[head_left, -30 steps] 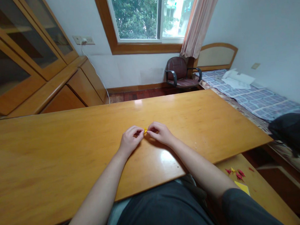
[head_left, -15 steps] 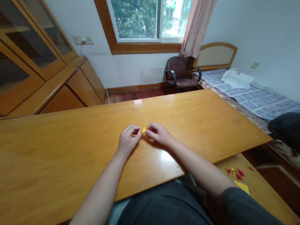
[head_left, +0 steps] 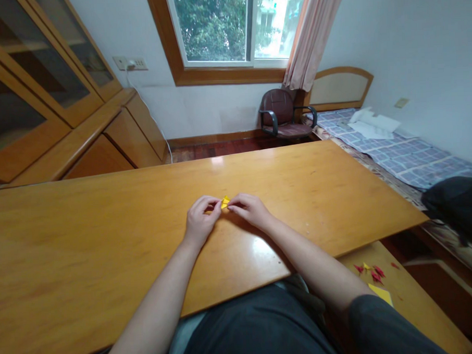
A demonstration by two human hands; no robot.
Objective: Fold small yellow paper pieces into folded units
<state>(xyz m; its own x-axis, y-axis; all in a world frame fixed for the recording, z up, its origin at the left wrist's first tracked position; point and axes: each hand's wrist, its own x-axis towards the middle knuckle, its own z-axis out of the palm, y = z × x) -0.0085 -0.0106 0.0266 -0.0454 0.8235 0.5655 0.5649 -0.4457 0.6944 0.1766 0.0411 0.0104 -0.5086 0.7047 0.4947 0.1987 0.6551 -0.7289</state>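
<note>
A tiny folded piece of yellow paper (head_left: 224, 202) is pinched between both my hands just above the wooden table (head_left: 105, 219). My left hand (head_left: 201, 220) grips its left side with curled fingers. My right hand (head_left: 251, 210) pinches its right side with thumb and fingertips. Both wrists rest near the table's middle, close to its near edge.
On a lower wooden surface at the right lie small red and yellow folded paper pieces (head_left: 371, 273) and a yellow paper sheet (head_left: 381, 294). A bed (head_left: 407, 159) with a dark bag (head_left: 460, 203) runs along the right. A chair (head_left: 282, 117) stands beyond the table; cabinets (head_left: 41, 102) line the left.
Both hands have shifted slightly away from me with the yellow paper, and the paper has been turned a little between the fingertips.
</note>
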